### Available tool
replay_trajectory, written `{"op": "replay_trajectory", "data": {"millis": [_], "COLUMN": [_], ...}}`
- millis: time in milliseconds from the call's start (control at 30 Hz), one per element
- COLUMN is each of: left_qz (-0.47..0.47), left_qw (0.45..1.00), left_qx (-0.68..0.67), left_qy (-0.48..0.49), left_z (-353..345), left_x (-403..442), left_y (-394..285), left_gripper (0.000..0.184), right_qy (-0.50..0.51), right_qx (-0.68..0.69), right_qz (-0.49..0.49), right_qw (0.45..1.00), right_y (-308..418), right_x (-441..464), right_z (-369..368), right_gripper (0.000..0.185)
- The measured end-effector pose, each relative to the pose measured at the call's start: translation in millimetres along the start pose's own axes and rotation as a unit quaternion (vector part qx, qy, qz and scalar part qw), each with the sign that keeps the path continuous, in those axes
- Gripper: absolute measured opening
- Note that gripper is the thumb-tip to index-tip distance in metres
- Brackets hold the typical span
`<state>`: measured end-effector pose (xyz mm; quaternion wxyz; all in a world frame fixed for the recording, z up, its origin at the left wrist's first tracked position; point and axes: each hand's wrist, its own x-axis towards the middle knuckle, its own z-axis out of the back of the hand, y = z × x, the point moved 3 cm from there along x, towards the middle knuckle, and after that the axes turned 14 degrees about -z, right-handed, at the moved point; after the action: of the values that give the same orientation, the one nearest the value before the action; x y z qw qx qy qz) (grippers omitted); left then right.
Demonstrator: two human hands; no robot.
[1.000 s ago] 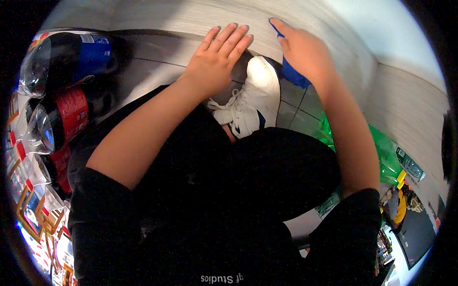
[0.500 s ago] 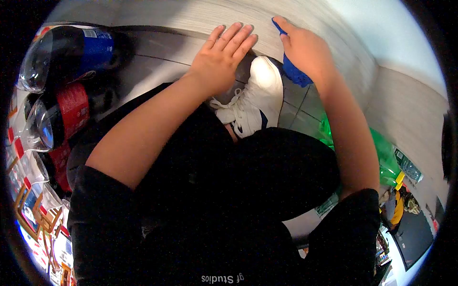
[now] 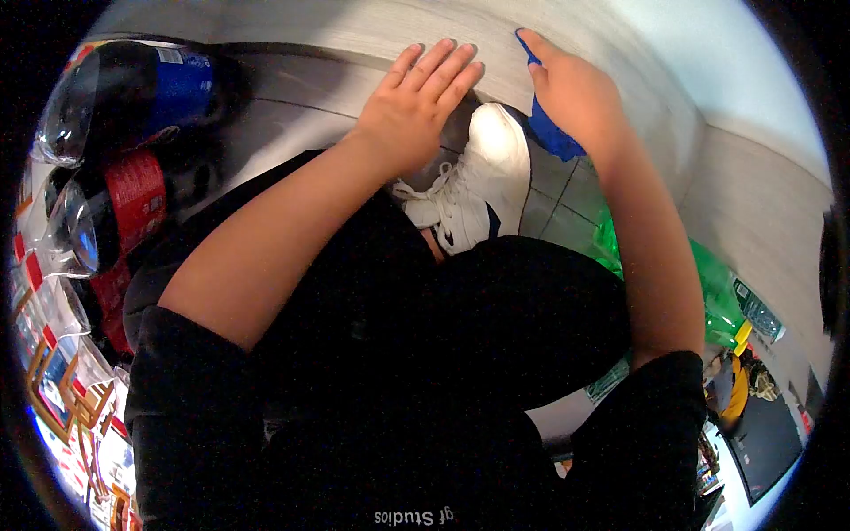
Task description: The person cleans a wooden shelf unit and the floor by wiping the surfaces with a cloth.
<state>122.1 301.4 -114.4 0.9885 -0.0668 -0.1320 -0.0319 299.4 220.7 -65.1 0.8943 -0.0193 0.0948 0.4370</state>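
Observation:
My left hand [image 3: 412, 106] lies flat with its fingers spread, its fingertips against the pale wood-grain panel [image 3: 354, 35]. No object shows in it, and its thumb is out of sight. A blue cloth [image 3: 555, 137] is in my right hand [image 3: 575, 93]. The cloth's edge shows along the index finger, and a loose part hangs below the palm. This hand is at the same panel, farther right. Between my two hands, a white lace-up shoe [image 3: 496, 168] with a dark patch stands on the tiled floor [image 3: 562, 199].
Large bottles of dark drink with a blue label [image 3: 184, 88] and a red label [image 3: 137, 199] lie at the left. Green plastic bottles [image 3: 715, 288] sit by my right forearm. A black flat-screen device [image 3: 766, 438] is at the lower right.
My right hand has shifted slightly to the right along the panel with the blue cloth. My left hand is almost in the same place, a touch farther right.

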Motion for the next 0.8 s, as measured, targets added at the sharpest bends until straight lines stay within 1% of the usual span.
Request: {"op": "replay_trajectory", "data": {"millis": [67, 133, 167, 233, 367, 467, 533, 633, 667, 733, 800], "left_qz": [-0.004, -0.008, -0.003, -0.003, 0.000, -0.006, -0.009, -0.006, -0.005, -0.003, 0.000], "left_qw": [1.000, 1.000, 1.000, 1.000, 1.000, 0.999, 0.999, 1.000, 1.000, 0.999, 1.000], "left_qx": [0.011, 0.020, 0.016, 0.011, 0.015, 0.028, 0.033, 0.019, 0.016, 0.013, -0.002], "left_qy": [-0.004, -0.007, 0.002, 0.012, 0.028, 0.021, 0.014, 0.010, 0.022, 0.035, 0.021], "left_z": [-1.9, -1.5, -2.3, -2.0, -1.7, -3.1, -2.6, -0.9, 0.0, 0.4, 1.0], "left_x": [0.5, 0.8, 0.5, 1.8, 0.8, 0.6, 0.9, 0.9, 0.8, 0.3, 0.5], "left_y": [1.5, 1.9, 1.4, 0.2, -0.3, 1.4, 2.7, 1.1, 0.9, 0.4, 0.5], "left_gripper": [0.071, 0.071, 0.072, 0.072, 0.073, 0.074, 0.074, 0.074, 0.074, 0.074, 0.074], "right_qy": [0.003, 0.044, 0.044, 0.013, 0.023, 0.006, 0.052, 0.043, 0.043, 0.005, 0.012], "right_qx": [-0.008, -0.028, -0.029, -0.016, -0.003, 0.000, -0.025, -0.047, -0.046, -0.029, -0.009], "right_qz": [0.006, 0.001, 0.001, 0.015, -0.013, 0.006, 0.025, 0.045, 0.045, -0.016, -0.029], "right_qw": [1.000, 0.999, 0.999, 1.000, 1.000, 1.000, 0.998, 0.997, 0.997, 0.999, 0.999], "right_y": [-1.2, -1.0, -1.2, -1.2, 8.5, 4.9, 1.9, -1.1, -2.2, -7.9, -11.6], "right_x": [-2.2, -10.4, -9.2, -5.9, 6.1, 5.1, -5.0, -15.6, -14.0, -4.3, 7.9], "right_z": [1.5, 4.7, 3.4, 2.8, 6.5, 3.8, 5.0, 5.6, 2.8, -1.4, -1.9], "right_gripper": [0.041, 0.042, 0.042, 0.043, 0.042, 0.043, 0.043, 0.044, 0.044, 0.045, 0.045]}}
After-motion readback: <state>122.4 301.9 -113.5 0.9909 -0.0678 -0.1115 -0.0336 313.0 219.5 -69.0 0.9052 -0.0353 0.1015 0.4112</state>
